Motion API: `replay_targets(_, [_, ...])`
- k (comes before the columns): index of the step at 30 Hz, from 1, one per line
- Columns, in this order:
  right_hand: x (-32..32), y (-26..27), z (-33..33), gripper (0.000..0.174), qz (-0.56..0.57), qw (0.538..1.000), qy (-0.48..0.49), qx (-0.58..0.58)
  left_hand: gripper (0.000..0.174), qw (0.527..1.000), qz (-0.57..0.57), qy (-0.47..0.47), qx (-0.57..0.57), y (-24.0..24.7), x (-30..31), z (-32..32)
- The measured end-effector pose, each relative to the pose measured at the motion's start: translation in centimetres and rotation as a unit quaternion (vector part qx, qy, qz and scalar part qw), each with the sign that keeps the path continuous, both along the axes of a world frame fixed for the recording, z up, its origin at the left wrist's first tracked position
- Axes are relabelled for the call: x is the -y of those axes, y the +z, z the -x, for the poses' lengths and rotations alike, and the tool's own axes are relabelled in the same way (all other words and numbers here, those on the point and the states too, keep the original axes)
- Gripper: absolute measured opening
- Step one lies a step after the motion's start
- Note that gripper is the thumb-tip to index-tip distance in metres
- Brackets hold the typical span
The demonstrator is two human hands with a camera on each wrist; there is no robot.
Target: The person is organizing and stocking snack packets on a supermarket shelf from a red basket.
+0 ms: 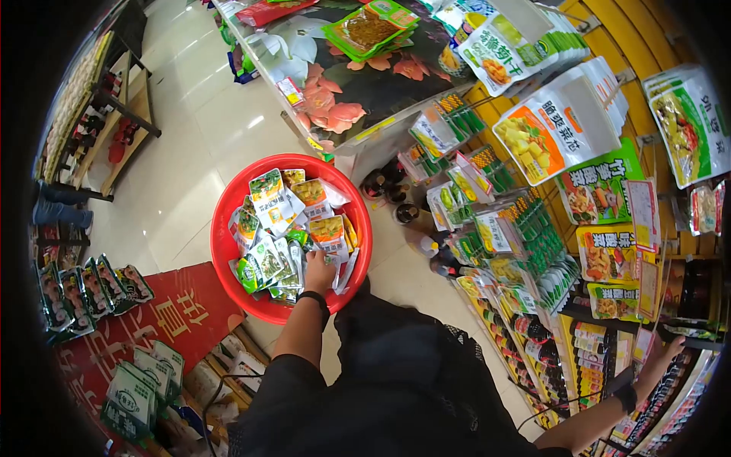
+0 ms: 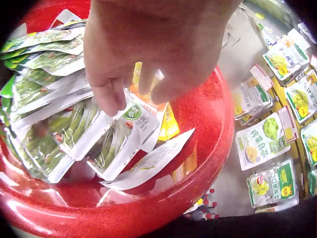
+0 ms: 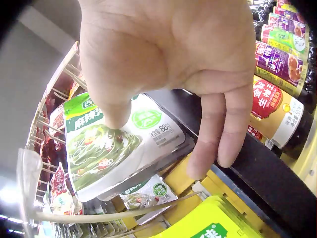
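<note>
Left hand (image 2: 158, 44): down inside the red basin (image 2: 210, 134), thumb and fingers pinching the top edge of a bean packet (image 2: 113, 143).
Bean packet: on the heap, long axis running from the fingers toward the near rim.
Right hand (image 3: 173, 59): farther off at the shelf (image 3: 277, 173), fingers straight, thumb tip resting on a hanging packet (image 3: 111, 146); nothing gripped.
Hanging packet: directly under the thumb, slanted.

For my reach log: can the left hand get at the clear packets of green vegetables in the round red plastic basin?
Likely yes: the left hand is in the round red plastic basin, thumb touching a clear green-vegetable packet; nothing intervenes.
</note>
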State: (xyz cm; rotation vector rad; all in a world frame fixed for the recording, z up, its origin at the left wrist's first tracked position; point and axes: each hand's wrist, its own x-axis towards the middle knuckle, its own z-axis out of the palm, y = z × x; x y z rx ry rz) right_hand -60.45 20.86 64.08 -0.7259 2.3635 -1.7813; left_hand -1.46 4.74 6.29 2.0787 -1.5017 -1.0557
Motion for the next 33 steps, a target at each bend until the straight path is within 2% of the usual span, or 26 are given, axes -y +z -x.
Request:
replay_targets(3, [0.5,0.7,-1.4,0.088,0.000,0.998,0.037,0.059,0.039,0.997,0.053,0.049,0.033,0.2,1.2,-1.5])
replay_targets(6, [0.5,0.9,-0.8,0.080,0.019,0.998,0.027,0.053,0.033,0.987,0.104,0.104,0.059,2.2,2.0,-4.6])
replay_targets(10, [-0.4,0.6,1.6,0.073,0.026,0.998,-0.002,0.060,0.042,0.971,0.040,0.205,0.118,2.1,1.4,-11.0])
replay_targets(11, [-0.3,0.5,1.6,0.073,0.033,0.998,-0.013,0.046,0.049,0.971,0.005,0.219,0.098,2.1,1.0,-12.4])
replay_targets(14, [-0.5,0.2,2.2,0.074,0.025,0.999,-0.036,0.002,0.061,0.955,-0.064,0.253,0.140,0.6,-1.2,-14.3])
replay_targets(17, [-0.4,0.0,2.0,0.071,-0.011,0.998,-0.026,-0.057,0.066,0.936,-0.145,0.307,0.094,-0.5,-2.8,-14.3])
replay_targets(18, [-0.3,-0.1,2.0,0.069,-0.021,0.997,-0.025,-0.075,0.067,0.938,-0.140,0.307,0.084,-0.7,-3.1,-14.4])
replay_targets(20, [-0.3,0.3,1.5,0.067,-0.008,1.000,-0.009,-0.018,0.068,0.941,-0.133,0.305,0.063,-0.5,-3.7,-14.2])
replay_targets(22, [0.4,0.7,0.2,0.063,0.030,0.998,-0.011,0.058,0.068,0.931,-0.122,0.343,0.017,-0.5,-3.5,-14.4])
replay_targets(23, [0.7,0.6,-0.2,0.062,0.039,0.998,-0.015,0.049,0.068,0.925,-0.116,0.361,-0.006,-0.7,-3.5,-14.8])
replay_targets(24, [0.7,0.5,-0.1,0.063,0.044,0.997,-0.021,0.052,0.067,0.921,-0.088,0.378,-0.042,-2.6,-3.9,-15.9])
replay_targets(26, [0.4,0.6,0.9,0.072,0.047,0.996,-0.037,0.072,0.064,0.906,-0.031,0.407,-0.114,-9.7,-4.7,-18.6])
replay_targets(27, [0.4,0.6,0.7,0.070,0.043,0.995,-0.038,0.078,0.053,0.863,0.033,0.457,-0.211,-10.6,-4.6,-18.6])
replay_targets(28, [0.4,0.7,0.6,0.068,0.039,0.995,-0.038,0.084,0.049,0.809,0.001,0.516,-0.283,-8.8,-4.2,-18.0])
replay_targets(30, [0.9,0.8,-0.9,0.058,0.031,0.996,-0.026,0.080,0.040,0.670,-0.062,0.612,-0.416,-2.2,-2.8,-16.1])
replay_targets(31, [0.9,0.8,-1.1,0.057,0.030,0.996,-0.023,0.080,0.033,0.672,-0.037,0.574,-0.467,-2.6,-3.0,-16.2])
replay_targets(33, [0.5,0.7,-0.1,0.057,0.034,0.996,-0.020,0.080,0.036,0.669,-0.013,0.559,-0.490,-3.6,-2.3,-16.4])
